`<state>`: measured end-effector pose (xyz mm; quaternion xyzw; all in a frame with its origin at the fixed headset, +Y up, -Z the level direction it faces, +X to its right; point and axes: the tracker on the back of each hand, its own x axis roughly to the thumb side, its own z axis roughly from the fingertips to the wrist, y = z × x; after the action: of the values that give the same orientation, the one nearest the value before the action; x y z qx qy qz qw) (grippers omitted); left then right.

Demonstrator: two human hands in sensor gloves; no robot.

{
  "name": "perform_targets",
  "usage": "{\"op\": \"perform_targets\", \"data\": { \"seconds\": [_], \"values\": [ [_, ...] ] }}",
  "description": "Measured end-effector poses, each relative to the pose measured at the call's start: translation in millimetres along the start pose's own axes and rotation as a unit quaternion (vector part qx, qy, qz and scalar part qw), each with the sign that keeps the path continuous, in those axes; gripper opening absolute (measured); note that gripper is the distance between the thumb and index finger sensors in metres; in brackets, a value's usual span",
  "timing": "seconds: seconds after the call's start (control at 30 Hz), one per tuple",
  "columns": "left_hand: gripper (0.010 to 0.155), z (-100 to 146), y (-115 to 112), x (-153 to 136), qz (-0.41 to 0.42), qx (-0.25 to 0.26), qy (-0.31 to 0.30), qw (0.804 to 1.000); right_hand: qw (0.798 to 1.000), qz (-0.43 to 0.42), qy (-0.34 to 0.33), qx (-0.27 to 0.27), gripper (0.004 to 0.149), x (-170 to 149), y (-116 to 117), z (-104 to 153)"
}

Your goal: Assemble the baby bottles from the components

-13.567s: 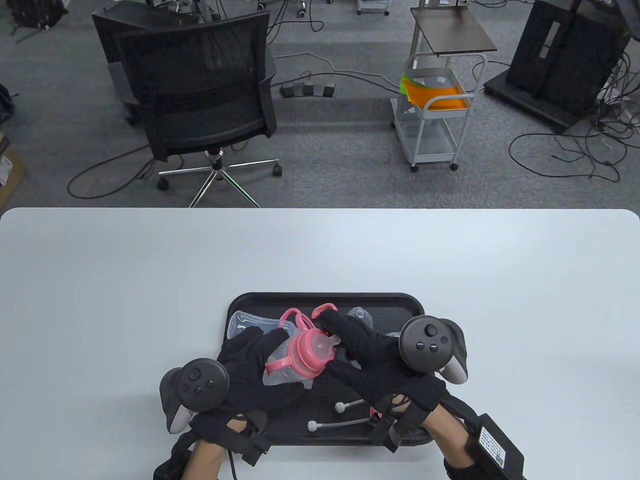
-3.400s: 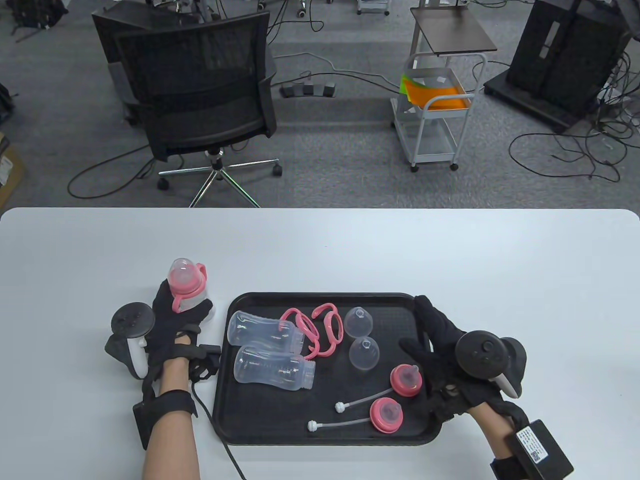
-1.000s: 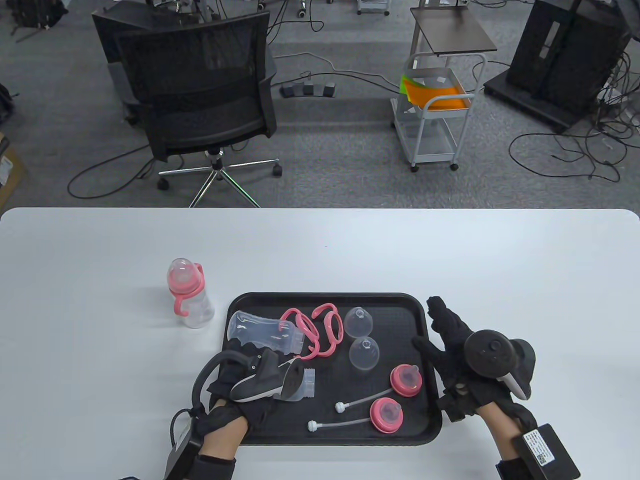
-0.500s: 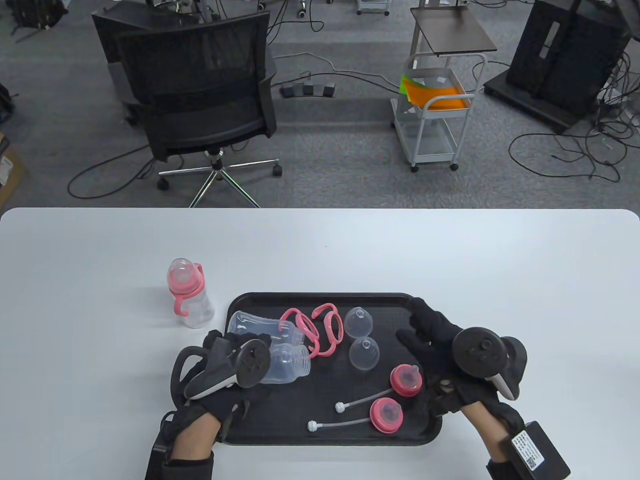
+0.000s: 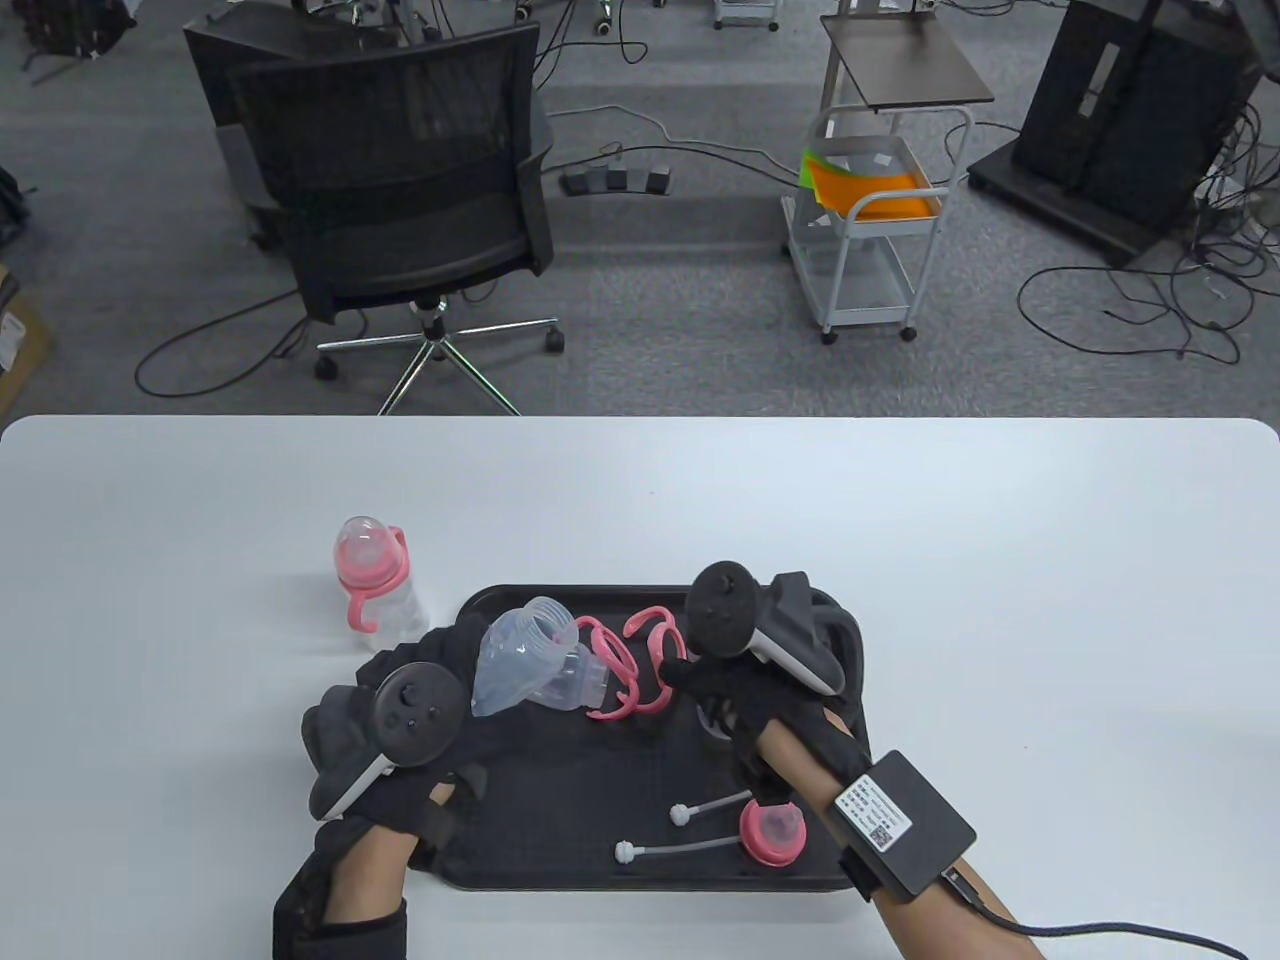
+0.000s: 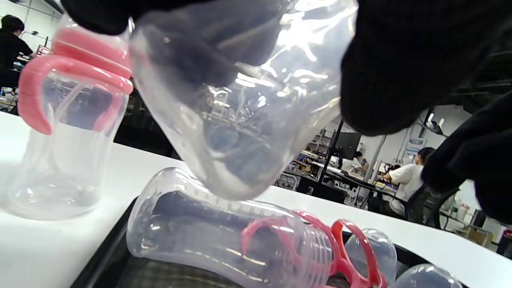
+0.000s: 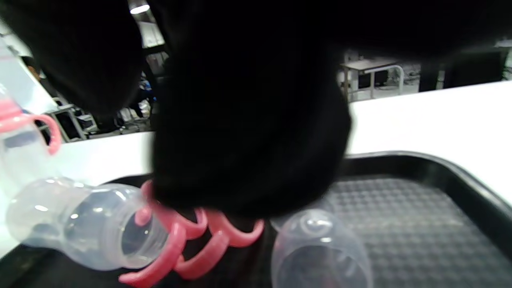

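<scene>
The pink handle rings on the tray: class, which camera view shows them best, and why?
The table view: both pink handle rings lie in full outline on the tray, beside the right hand. The right wrist view shows them close but half hidden by the glove; the left wrist view shows only blurred arcs.

Grey carpet (image 5: 700,300), black office chair (image 5: 400,170), white cart (image 5: 875,215), possibly cables (image 5: 1150,300).

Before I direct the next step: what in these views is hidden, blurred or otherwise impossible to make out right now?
- Right hand over the pink plastic handle rings: table view, the tracker covers the fingers; right wrist view, the dark blurred glove fills the frame. Grip cannot be confirmed.
- Clear dome caps: mostly under the right hand in the table view.
- One of the pink nipple collars: only one shows; the right forearm covers the rest of that area.
- Left hand holding the clear plastic bottle body: finger placement is hidden.
</scene>
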<state>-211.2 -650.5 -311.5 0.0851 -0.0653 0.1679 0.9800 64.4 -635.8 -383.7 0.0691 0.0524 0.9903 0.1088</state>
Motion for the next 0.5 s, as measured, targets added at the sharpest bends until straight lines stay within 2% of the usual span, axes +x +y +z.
{"op": "perform_targets", "data": {
  "seconds": [0.17,0.27,0.5],
  "values": [
    [0.099,1,3,-4,0.034,0.027,0.005,0.999,0.999,0.021,0.041,0.015,0.060,15,16,-20],
    [0.099,3,4,-4,0.041,0.041,0.005,0.998,0.995,0.045,0.076,0.042,0.061,21,24,-30],
    [0.102,3,3,-3,0.035,0.039,0.001,0.999,0.989,0.074,0.122,0.035,0.062,28,42,-47]
  ]
}}
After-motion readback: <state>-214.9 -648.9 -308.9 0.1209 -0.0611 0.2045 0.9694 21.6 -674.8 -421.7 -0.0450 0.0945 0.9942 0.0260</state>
